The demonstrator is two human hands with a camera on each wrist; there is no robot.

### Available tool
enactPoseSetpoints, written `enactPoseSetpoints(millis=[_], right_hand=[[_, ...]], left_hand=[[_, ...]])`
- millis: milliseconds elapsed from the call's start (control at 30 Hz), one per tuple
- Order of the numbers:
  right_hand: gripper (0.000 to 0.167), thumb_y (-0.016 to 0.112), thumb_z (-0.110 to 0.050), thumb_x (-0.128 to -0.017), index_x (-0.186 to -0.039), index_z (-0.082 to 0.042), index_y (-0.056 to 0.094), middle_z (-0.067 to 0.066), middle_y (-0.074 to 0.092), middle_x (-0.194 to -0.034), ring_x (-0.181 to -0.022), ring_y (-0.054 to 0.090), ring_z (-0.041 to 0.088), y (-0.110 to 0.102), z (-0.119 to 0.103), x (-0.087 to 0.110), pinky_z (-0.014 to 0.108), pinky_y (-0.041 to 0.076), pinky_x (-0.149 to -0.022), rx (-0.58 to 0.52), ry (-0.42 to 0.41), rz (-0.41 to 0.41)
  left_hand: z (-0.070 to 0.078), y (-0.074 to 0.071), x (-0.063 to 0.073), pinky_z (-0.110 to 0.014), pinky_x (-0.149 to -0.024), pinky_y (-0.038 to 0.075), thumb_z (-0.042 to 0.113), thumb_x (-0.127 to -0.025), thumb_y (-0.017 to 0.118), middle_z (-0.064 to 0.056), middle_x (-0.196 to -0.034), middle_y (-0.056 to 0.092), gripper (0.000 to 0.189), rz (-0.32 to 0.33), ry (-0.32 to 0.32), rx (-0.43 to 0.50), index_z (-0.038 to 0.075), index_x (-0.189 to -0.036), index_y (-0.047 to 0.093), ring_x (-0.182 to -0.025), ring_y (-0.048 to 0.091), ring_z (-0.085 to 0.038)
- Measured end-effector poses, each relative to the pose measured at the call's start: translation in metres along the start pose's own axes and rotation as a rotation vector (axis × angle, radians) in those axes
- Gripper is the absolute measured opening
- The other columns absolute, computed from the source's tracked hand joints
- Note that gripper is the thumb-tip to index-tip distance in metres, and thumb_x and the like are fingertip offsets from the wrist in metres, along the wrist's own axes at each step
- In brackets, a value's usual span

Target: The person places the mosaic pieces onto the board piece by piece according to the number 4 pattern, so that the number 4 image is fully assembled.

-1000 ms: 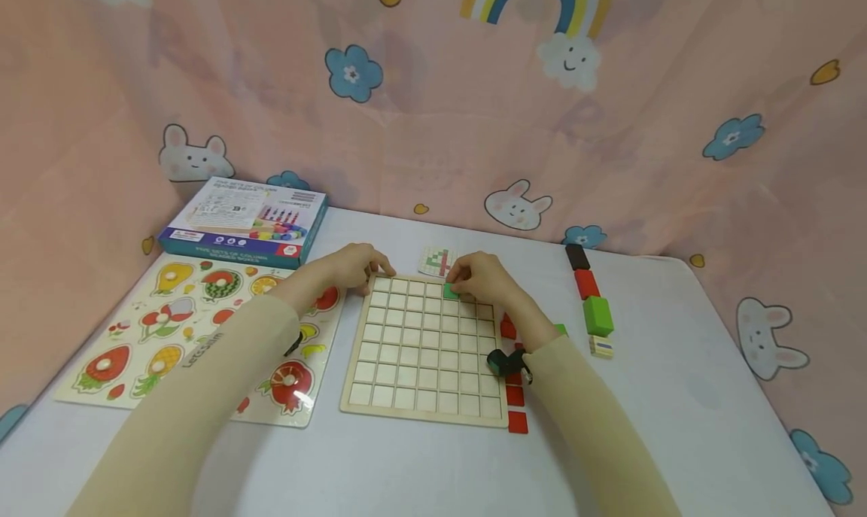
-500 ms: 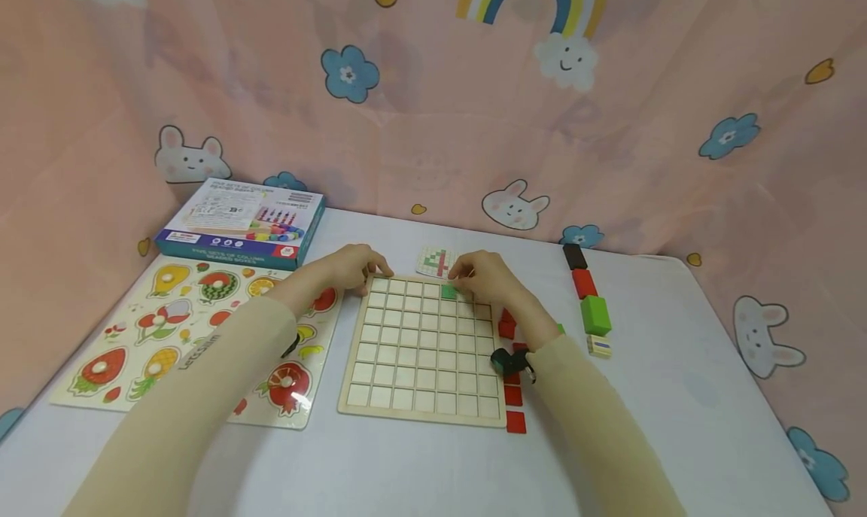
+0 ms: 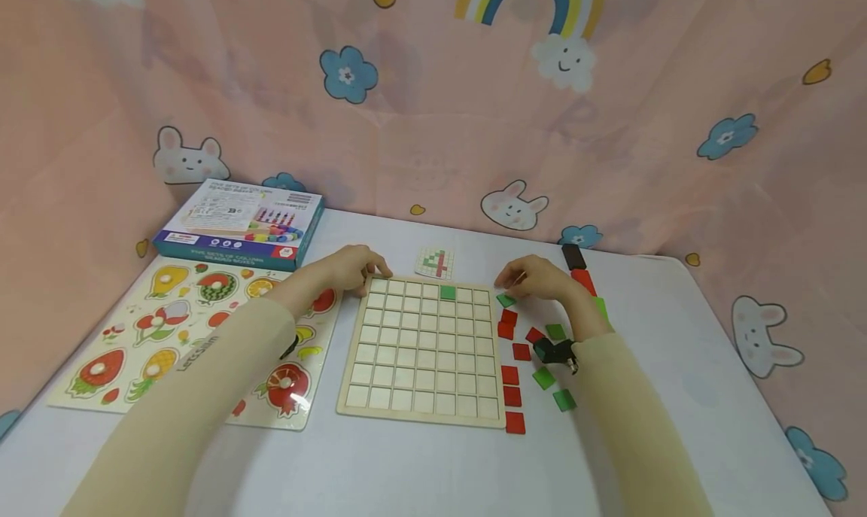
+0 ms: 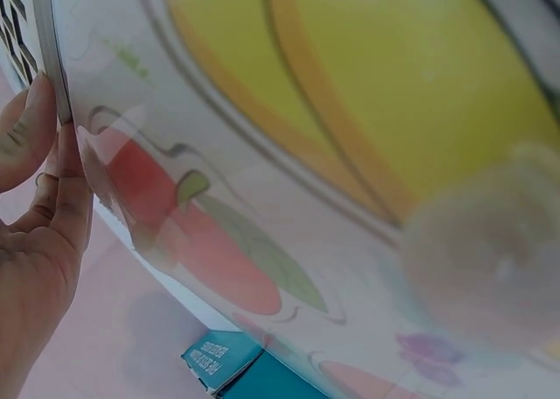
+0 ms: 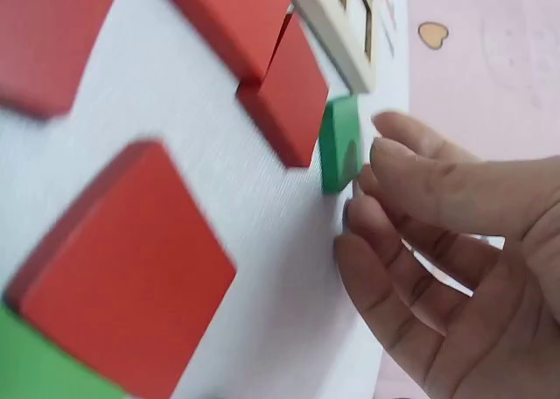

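A square wooden grid board (image 3: pixel 420 419) lies on the white table, with one green square tile (image 3: pixel 448 293) in a top-row cell. My left hand (image 3: pixel 352 267) grips the board's far left corner between thumb and fingers; in the left wrist view the left hand (image 4: pixel 39 215) shows at the board's edge. Beyond the board's far right corner, my right hand (image 3: pixel 535 278) hovers with loosely bent fingers at a loose green tile (image 3: pixel 505 299). In the right wrist view that tile (image 5: pixel 339 145) lies just beyond the fingertips; whether they touch it I cannot tell.
Red tiles (image 3: pixel 515 423) and green tiles (image 3: pixel 564 400) are scattered right of the board. A small pattern card (image 3: pixel 435 263) lies behind it. Left are a fruit puzzle board (image 3: pixel 203 396) and a box (image 3: pixel 237 220). A row of blocks (image 3: pixel 574 256) stands far right.
My right hand has let go of the green tile in the board's top row and moved right to a loose green tile. The left hand has stayed at the corner.
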State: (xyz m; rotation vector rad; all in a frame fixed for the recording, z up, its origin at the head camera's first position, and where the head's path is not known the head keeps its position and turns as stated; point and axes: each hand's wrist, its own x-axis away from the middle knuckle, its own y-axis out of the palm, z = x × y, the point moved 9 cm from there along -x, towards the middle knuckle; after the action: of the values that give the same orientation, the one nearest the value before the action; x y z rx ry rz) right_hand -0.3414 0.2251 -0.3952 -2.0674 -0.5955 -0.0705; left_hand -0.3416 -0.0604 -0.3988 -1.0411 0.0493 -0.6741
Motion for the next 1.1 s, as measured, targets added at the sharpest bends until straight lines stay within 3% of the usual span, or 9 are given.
enactPoseSetpoints(millis=[133, 467, 600, 767, 900, 1100], right_hand=[[0.024, 0.065, -0.005, -0.088, -0.11, -0.009, 0.072, 0.013, 0.067, -0.109, -0.103, 0.057, 0.026, 0.0028, 0.0051, 0.0025, 0.044, 0.048, -0.096, 0.011, -0.01, -0.039], [0.018, 0.071, -0.006, -0.085, -0.102, -0.013, 0.073, 0.008, 0.064, -0.099, -0.096, 0.052, 0.023, 0.0055, 0.0102, 0.0016, 0.033, 0.045, -0.086, 0.006, 0.021, -0.028], [0.012, 0.07, -0.007, -0.086, -0.097, -0.011, 0.071, 0.008, 0.064, -0.096, -0.094, 0.052, 0.024, 0.0055, 0.0099, 0.0006, 0.034, 0.046, -0.086, 0.026, 0.02, -0.003], [0.017, 0.068, -0.008, -0.088, -0.105, -0.01, 0.065, 0.011, 0.063, -0.104, -0.102, 0.054, 0.027, 0.0066, 0.0087, 0.0005, 0.042, 0.048, -0.094, 0.033, 0.021, 0.013], [0.022, 0.066, -0.007, -0.09, -0.111, -0.011, 0.064, 0.012, 0.062, -0.109, -0.106, 0.055, 0.028, 0.0086, 0.0059, 0.0014, 0.045, 0.048, -0.097, 0.046, 0.004, -0.002], [0.014, 0.065, -0.005, -0.09, -0.104, -0.008, 0.064, 0.012, 0.064, -0.106, -0.103, 0.054, 0.028, 0.0093, 0.0015, 0.0012, 0.044, 0.05, -0.094, 0.089, -0.031, -0.02]], left_hand=[[0.0, 0.0, 0.0004, -0.042, -0.095, 0.051, -0.009, -0.081, 0.068, -0.021, -0.124, 0.061, 0.051, 0.005, 0.0, 0.0, 0.015, -0.125, 0.069, -0.105, 0.059, -0.03], [0.001, -0.0006, 0.0016, -0.041, -0.092, 0.05, -0.008, -0.08, 0.07, -0.021, -0.123, 0.062, 0.051, 0.001, 0.004, 0.012, 0.015, -0.125, 0.069, -0.101, 0.057, -0.028], [0.0001, -0.0009, 0.0008, -0.04, -0.092, 0.049, -0.008, -0.079, 0.071, -0.02, -0.121, 0.062, 0.051, -0.002, 0.0, 0.013, 0.016, -0.125, 0.069, -0.099, 0.056, -0.026], [0.0016, -0.0023, 0.0013, -0.039, -0.09, 0.046, -0.007, -0.079, 0.071, -0.019, -0.118, 0.064, 0.05, 0.01, 0.028, -0.018, 0.015, -0.123, 0.07, -0.098, 0.053, -0.026], [0.003, -0.0036, 0.0018, -0.044, -0.095, 0.045, -0.006, -0.076, 0.074, -0.021, -0.125, 0.06, 0.05, 0.03, 0.049, -0.043, 0.015, -0.121, 0.071, -0.109, 0.053, -0.033], [0.0036, -0.0045, 0.0033, -0.056, -0.111, 0.038, -0.006, -0.074, 0.075, -0.023, -0.136, 0.053, 0.051, 0.051, 0.064, -0.058, 0.014, -0.121, 0.071, -0.13, 0.046, -0.044]])
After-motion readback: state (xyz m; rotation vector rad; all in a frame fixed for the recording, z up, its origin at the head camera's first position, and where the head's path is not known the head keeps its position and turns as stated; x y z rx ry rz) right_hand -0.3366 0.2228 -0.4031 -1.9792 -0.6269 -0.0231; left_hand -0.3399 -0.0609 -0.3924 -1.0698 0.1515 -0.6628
